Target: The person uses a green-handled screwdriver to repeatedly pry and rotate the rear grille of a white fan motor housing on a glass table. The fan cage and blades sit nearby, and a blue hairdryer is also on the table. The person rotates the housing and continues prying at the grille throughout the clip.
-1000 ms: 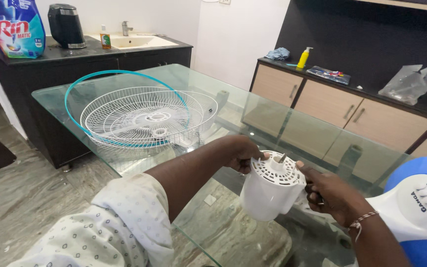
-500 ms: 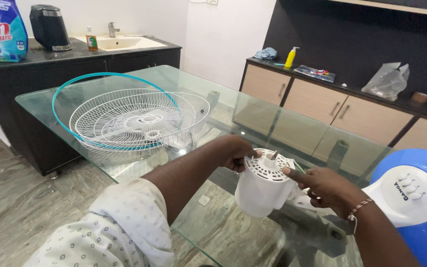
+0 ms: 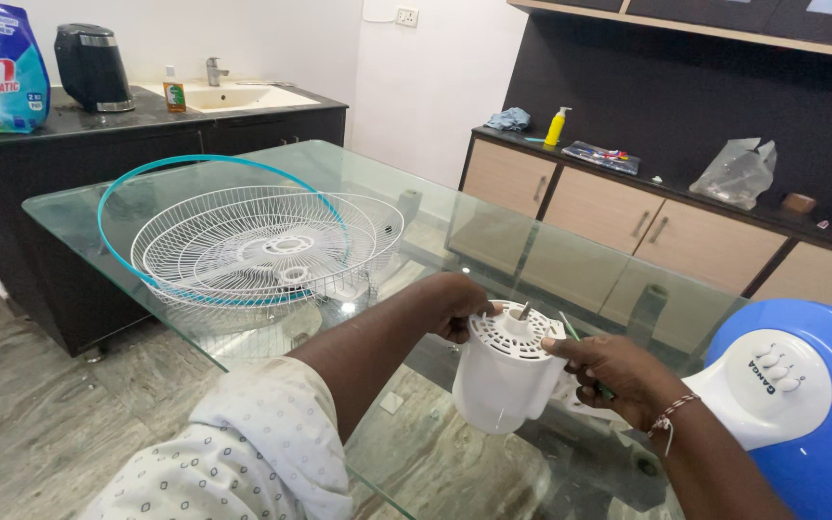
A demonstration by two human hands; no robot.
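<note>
Fingers (image 3: 556, 344) grip white motor housing (image 3: 503, 380) (both hands).

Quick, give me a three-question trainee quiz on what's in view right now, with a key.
1. True or false: the fan grilles lie on the glass table.
2. Which hand has a green tool tucked in it beside the motor housing? A) left hand B) right hand
3. Fill in: the blue and white fan base sits to the person's ____.

Key:
1. True
2. B; the tool shows only in part, so its kind is unclear.
3. right
</note>
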